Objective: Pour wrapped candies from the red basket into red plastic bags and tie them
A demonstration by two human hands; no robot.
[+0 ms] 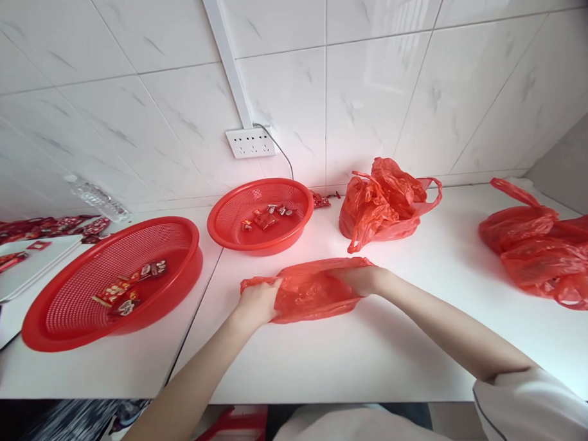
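A thin red plastic bag [306, 294] is spread wide on the white table in front of me. My left hand [262, 300] grips its left edge, thumb over the rim. On the other side my right hand [363, 280] reaches inside the bag's mouth, and the red film hides its fingers. Just behind the bag stands a round red plastic basket [292, 233] with several small wrapped snacks [267, 217] at its bottom. Further right, a crumpled, tied-looking red bag [385, 204] rests against the wall side.
A larger red basket [181, 301] with wrapped snacks stands left, beside a white tray [58, 254] and a clear plastic bottle [98, 196]. More filled red bags [541, 257] lie at the far right. A power socket [250, 143] sits on the tiled wall; a red stool [229, 435] shows below the table.
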